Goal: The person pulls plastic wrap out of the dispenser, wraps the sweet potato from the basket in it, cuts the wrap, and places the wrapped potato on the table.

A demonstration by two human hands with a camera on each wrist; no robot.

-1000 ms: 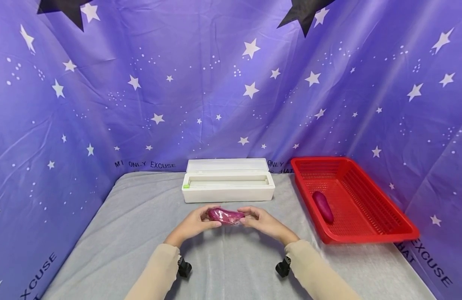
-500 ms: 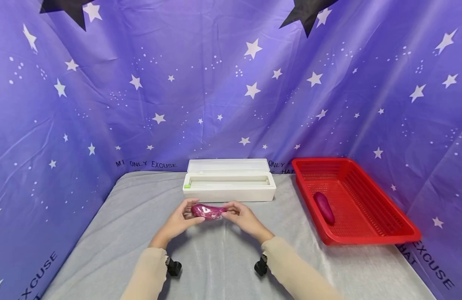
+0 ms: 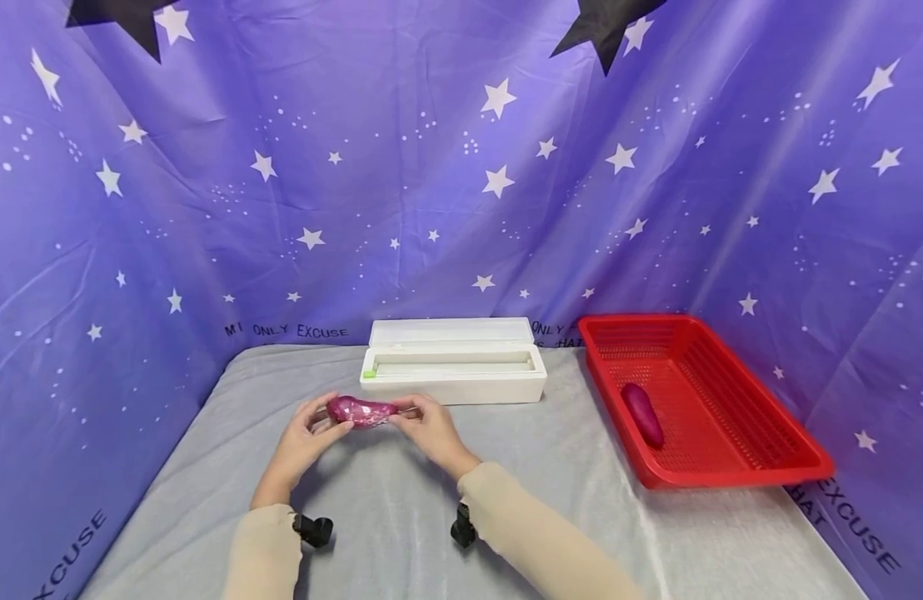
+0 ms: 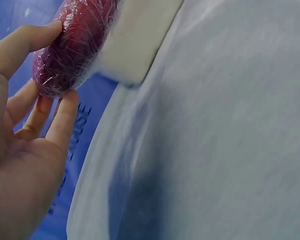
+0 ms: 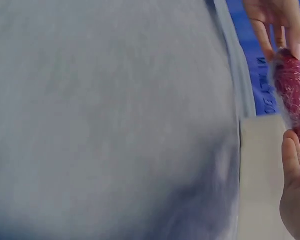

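A purple sweet potato (image 3: 362,412) wrapped in clear, shiny cling film is held level above the grey cloth, in front of the white box. My left hand (image 3: 302,442) pinches its thicker end, the thumb on the near side and the fingers behind. At the narrower end, my right hand (image 3: 431,433) pinches it between thumb and fingers. Up close in the left wrist view, the film is crinkled over the sweet potato (image 4: 80,45) and bunched at its tip. The right wrist view shows both hands at opposite ends of the sweet potato (image 5: 292,85).
Behind the hands stands a white cling film dispenser (image 3: 454,390), lid raised, a green slider (image 3: 369,374) at its left. A red plastic basket (image 3: 731,478) on the right holds an unwrapped purple sweet potato (image 3: 643,415). Starry purple curtains (image 3: 401,167) enclose the grey cloth-covered table (image 3: 386,533).
Both hands have carried the wrapped sweet potato leftward and slightly away, from in front of the dispenser's middle to its left end. Both grips stay the same; dispenser and basket stay put.
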